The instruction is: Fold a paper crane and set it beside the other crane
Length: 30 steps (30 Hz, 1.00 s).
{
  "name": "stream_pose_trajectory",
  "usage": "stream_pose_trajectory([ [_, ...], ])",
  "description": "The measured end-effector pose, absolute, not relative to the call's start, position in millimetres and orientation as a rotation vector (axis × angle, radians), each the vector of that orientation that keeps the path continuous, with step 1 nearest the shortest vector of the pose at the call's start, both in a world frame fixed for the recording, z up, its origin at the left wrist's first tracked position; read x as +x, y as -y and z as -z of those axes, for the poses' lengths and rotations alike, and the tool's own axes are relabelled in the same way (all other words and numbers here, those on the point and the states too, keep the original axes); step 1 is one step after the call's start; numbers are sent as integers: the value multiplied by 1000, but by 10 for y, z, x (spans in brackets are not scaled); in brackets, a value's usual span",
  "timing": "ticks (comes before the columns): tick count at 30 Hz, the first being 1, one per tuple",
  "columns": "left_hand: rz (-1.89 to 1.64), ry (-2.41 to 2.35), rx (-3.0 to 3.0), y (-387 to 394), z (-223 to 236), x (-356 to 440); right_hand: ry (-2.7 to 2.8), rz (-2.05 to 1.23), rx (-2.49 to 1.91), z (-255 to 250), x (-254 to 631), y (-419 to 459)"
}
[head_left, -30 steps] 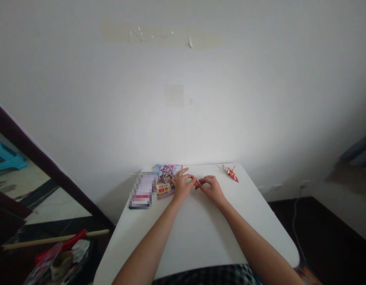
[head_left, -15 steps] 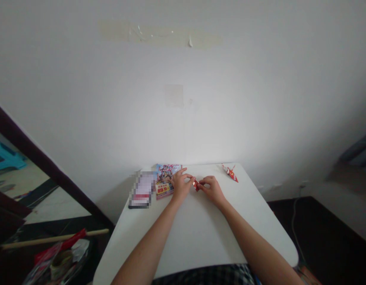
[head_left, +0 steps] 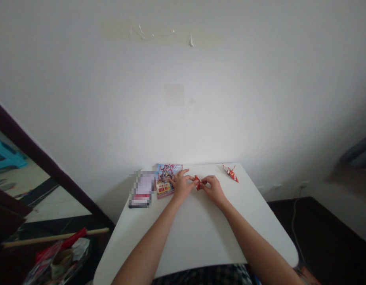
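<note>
Between my hands is a small folded piece of red paper (head_left: 197, 182), its exact shape too small to make out. My left hand (head_left: 182, 184) pinches its left side with thumb and forefinger, the other fingers fanned over a colourful printed flyer (head_left: 164, 190). From the right, my right hand (head_left: 212, 187) pinches the same paper with its fingertips. A folded red-and-white paper crane (head_left: 230, 173) lies at the table's far right corner, apart from my hands.
A pixelated phone-like device (head_left: 141, 190) lies left of the flyer on the white table (head_left: 201, 237). The table's far edge meets the wall (head_left: 212, 118). A dark-framed mirror (head_left: 46, 158) leans at left, above a bag of odds and ends (head_left: 62, 261) on the floor.
The red paper has turned a little and now shows more of its upper tip. My left fingers have shifted slightly right along it; the right hand has barely moved.
</note>
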<state>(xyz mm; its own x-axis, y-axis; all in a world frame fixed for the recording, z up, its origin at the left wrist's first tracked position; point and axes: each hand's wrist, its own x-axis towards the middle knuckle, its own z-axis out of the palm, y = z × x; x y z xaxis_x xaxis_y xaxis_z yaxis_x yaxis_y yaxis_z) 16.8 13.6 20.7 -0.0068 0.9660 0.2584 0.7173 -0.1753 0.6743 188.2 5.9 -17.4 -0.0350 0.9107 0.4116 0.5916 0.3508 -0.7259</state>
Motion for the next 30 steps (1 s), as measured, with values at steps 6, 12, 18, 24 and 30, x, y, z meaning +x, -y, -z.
stream_pose_trajectory([
  [6,-978,-1791,1993,-116,-209,179,1781,-425,-1433,142,1847,-40],
  [12,-862,-1794,2072,-120,-140,168,1750,-391,-1588,120,1821,0],
  [18,-829,-1876,2148,-151,-7,179,1797,-279,-1719,142,1781,-3],
  [24,-885,-1869,2204,-119,1,177,1770,-114,-1718,196,1783,-14],
  [30,-778,-1788,2311,-107,-17,125,1747,-76,-1708,260,1811,-29],
])
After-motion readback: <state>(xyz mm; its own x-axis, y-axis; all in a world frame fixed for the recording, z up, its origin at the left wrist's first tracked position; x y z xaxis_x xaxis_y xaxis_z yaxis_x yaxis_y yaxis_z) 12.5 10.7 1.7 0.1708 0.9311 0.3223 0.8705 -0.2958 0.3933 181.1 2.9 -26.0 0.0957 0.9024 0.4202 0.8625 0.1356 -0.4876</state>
